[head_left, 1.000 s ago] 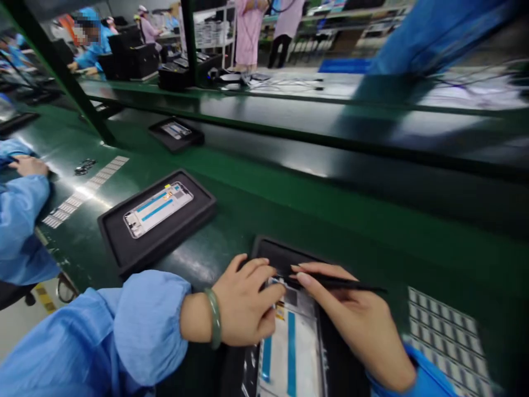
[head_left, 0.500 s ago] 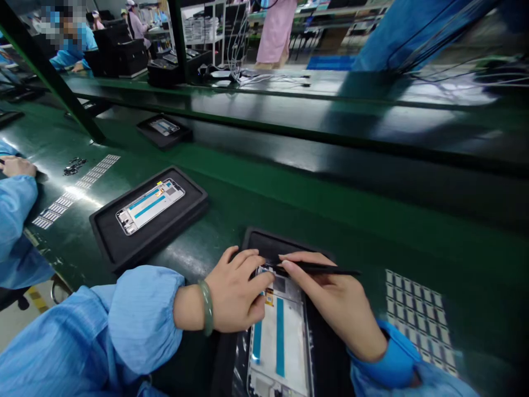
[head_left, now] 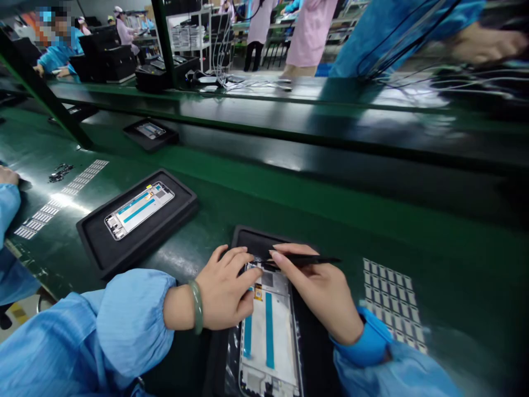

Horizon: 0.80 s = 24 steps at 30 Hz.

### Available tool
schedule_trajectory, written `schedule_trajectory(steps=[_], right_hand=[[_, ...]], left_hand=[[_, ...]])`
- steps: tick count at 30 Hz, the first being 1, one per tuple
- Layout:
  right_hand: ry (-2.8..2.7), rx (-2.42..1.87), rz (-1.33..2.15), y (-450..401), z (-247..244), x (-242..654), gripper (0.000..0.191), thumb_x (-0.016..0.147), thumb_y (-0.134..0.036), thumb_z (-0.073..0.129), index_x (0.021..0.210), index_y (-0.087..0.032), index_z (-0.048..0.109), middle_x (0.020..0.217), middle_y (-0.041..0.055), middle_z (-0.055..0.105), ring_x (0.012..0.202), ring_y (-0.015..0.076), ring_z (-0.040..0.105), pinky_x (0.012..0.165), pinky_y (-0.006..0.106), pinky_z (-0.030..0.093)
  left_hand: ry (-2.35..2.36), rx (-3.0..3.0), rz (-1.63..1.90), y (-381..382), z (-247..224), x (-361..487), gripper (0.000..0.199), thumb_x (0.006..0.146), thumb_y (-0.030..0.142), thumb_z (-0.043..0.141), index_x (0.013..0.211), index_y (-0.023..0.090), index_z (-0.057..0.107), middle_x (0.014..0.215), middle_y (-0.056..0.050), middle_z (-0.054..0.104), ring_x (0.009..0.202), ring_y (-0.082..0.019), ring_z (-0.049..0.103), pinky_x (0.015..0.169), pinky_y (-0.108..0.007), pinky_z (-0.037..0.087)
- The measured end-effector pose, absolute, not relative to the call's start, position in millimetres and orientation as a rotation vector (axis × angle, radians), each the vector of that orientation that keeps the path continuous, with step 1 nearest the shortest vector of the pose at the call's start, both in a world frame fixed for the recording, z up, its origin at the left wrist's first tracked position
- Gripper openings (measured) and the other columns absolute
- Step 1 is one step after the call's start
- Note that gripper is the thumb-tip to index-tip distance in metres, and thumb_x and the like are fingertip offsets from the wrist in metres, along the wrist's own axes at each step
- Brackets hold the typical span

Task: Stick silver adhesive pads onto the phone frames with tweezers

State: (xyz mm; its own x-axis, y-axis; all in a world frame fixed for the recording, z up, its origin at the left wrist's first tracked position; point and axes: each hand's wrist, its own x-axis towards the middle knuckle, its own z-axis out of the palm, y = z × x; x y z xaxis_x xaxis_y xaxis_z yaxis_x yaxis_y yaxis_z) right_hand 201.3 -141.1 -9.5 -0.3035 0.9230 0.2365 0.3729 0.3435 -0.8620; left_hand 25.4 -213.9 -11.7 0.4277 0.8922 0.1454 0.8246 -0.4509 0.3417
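A silver phone frame [head_left: 281, 325] with blue strips lies in a black tray [head_left: 248, 237] in front of me. My left hand [head_left: 223, 289], wearing a green bangle, rests on the frame's upper left edge with its fingers spread. Black tweezers [head_left: 318, 259] are pinched in my right hand [head_left: 322, 295], their tip over the frame's top edge beside my left fingertips. What lies under the tip is too small to make out.
A second black tray [head_left: 136, 253] holds another phone frame [head_left: 140, 210] on the left; a third tray [head_left: 171, 138] sits farther back. Sheets of small parts [head_left: 394, 303] lie right. A person's sleeve [head_left: 8, 204] shows at far left. A raised ledge [head_left: 264, 110] crosses behind.
The whole view has shifted, so the table things and both hands appear slightly farther left. Both hands keep nearly the same pose at the frame's top. A person's hand now shows at the upper right.
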Motion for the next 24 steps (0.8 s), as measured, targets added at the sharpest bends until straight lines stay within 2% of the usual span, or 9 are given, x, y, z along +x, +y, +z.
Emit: schedule_trajectory(steps=[5,10,16,20,22,24], right_hand=[[-1.898,-1.129,0.929,-143,-10,200,0.019,0.082,-0.037,0.058,0.086,-0.019,0.066,0.089,0.0055,0.069,0.081,0.0197,0.067,0.068,0.029,0.056],[-1.944,-1.132,0.768,-146,-10,201,0.016,0.083,-0.033,0.057,0.088,-0.02,0.064,0.088,0.0049,0.068,0.08,0.0189,0.065,0.073,0.031,0.054],[-1.878,-1.136,0.84,-146,-13,199,0.017,0.083,-0.036,0.057,0.088,-0.02,0.063,0.088,0.0038,0.067,0.077,0.0174,0.064,0.067,0.027,0.052],[-1.867,-1.162,0.774,-143,0,212,0.02,0.088,-0.039,0.049,0.084,-0.022,0.059,0.084,0.0036,0.065,0.08,0.0194,0.063,0.074,0.032,0.049],[-1.918,-1.17,0.664,-143,8,228,0.024,0.09,-0.042,0.041,0.083,-0.025,0.057,0.089,0.0061,0.065,0.089,0.0229,0.062,0.08,0.037,0.047],[-2.083,-1.257,0.489,-145,11,246,0.028,0.084,-0.053,0.044,0.086,-0.031,0.06,0.092,0.0066,0.066,0.083,0.0265,0.062,0.073,0.042,0.048]], left_hand=[[1.497,2.462,0.439,-214,-11,26,0.042,0.081,0.027,0.045,0.121,0.017,0.048,0.127,-0.012,0.048,0.127,-0.028,0.034,0.104,-0.051,0.025],[1.513,2.454,0.449,-214,-10,27,0.041,0.08,0.026,0.046,0.12,0.018,0.049,0.126,-0.012,0.048,0.127,-0.028,0.035,0.104,-0.05,0.025],[1.51,2.462,0.442,-214,-10,26,0.041,0.08,0.026,0.047,0.12,0.018,0.05,0.126,-0.012,0.048,0.126,-0.028,0.035,0.104,-0.05,0.026],[1.519,2.476,0.427,-213,-9,25,0.037,0.081,0.027,0.046,0.117,0.02,0.052,0.126,-0.011,0.047,0.126,-0.028,0.036,0.103,-0.05,0.028],[1.521,2.487,0.435,-213,-9,25,0.034,0.082,0.027,0.046,0.114,0.022,0.055,0.126,-0.01,0.048,0.126,-0.027,0.036,0.103,-0.049,0.029],[1.516,2.505,0.453,-212,-10,24,0.031,0.083,0.029,0.045,0.112,0.024,0.056,0.126,-0.009,0.048,0.126,-0.026,0.037,0.102,-0.049,0.03]])
